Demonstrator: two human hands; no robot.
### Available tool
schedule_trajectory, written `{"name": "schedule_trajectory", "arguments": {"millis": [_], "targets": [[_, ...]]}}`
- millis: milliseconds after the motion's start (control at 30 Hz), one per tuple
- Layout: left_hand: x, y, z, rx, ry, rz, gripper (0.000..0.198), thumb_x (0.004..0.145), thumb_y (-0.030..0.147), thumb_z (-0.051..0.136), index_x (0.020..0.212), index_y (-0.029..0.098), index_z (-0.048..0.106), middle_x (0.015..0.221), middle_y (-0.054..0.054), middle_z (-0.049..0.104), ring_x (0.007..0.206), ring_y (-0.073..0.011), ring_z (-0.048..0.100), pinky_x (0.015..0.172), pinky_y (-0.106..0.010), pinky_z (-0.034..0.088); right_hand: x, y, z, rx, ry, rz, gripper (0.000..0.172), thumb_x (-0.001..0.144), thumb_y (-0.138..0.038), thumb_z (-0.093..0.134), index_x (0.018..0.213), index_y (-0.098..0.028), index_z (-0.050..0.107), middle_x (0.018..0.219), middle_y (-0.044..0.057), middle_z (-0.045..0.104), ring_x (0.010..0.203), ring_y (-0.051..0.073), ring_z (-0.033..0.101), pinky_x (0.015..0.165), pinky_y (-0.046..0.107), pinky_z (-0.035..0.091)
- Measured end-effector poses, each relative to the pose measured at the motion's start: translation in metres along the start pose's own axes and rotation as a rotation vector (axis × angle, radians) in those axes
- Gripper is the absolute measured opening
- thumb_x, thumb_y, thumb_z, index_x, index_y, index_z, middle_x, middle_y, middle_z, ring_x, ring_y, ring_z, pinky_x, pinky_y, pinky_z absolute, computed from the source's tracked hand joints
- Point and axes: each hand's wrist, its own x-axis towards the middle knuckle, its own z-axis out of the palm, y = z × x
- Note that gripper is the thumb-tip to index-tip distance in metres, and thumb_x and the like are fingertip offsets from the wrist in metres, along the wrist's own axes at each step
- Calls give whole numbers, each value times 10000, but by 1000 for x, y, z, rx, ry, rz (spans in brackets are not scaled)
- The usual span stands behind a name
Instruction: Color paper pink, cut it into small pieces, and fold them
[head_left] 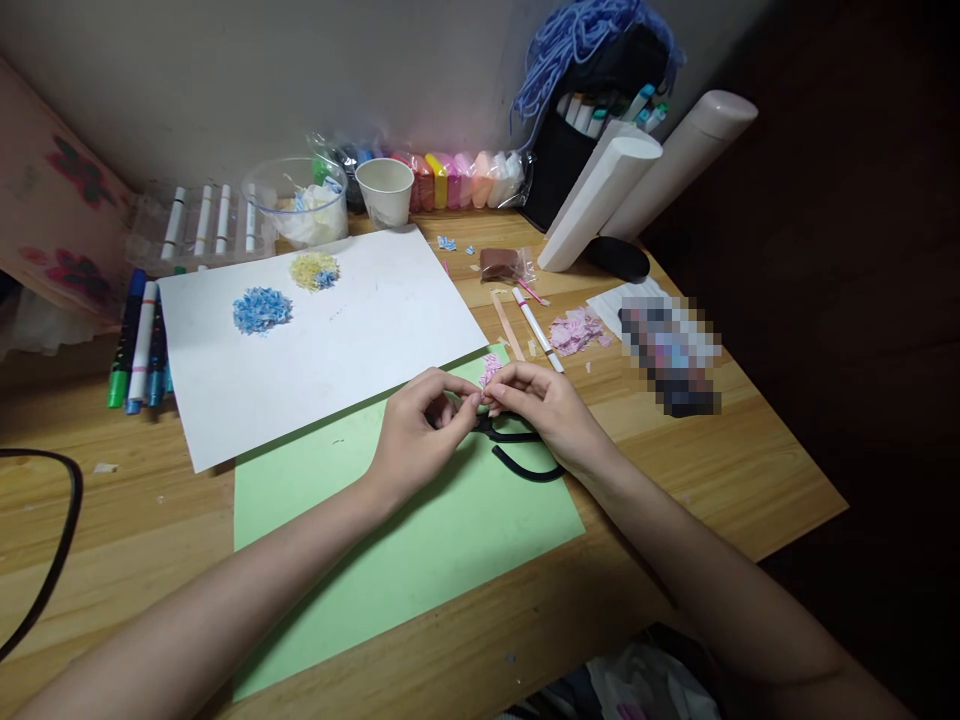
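Note:
My left hand (424, 425) and my right hand (547, 405) meet fingertip to fingertip over the right part of a green sheet (360, 560). Both pinch a small piece of pink paper (491, 370) between them. Black-handled scissors (525, 470) lie just beneath my right hand, their blades hidden. Behind my hands a white sheet (360, 320) overlaps the green one and bears a blue paper cluster (262, 311) and a yellow cluster (313, 271) with some blue. To the right is a pile of pink paper bits (577, 330).
A white marker (537, 330) and a brown clay packet (504, 264) lie behind my right hand. Farther back stand a clear bowl (296, 225), a paper cup (385, 195) and white bottles (600, 205). Several markers (142, 340) lie at the left, near a black cable (71, 520).

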Motion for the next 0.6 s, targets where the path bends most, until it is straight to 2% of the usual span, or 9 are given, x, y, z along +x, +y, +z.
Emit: {"name": "schedule_trajectory", "arguments": {"millis": [600], "targets": [[0,-1,1,-9,-7,-14,115,834,238,607,782,152,662,681,0,563,526,-73,432,503,-228,347,0,2,0,26,-16,-17,149,771,-310,692,745,-172,643,697,-13,643,664,101,600,660,227,496]]}}
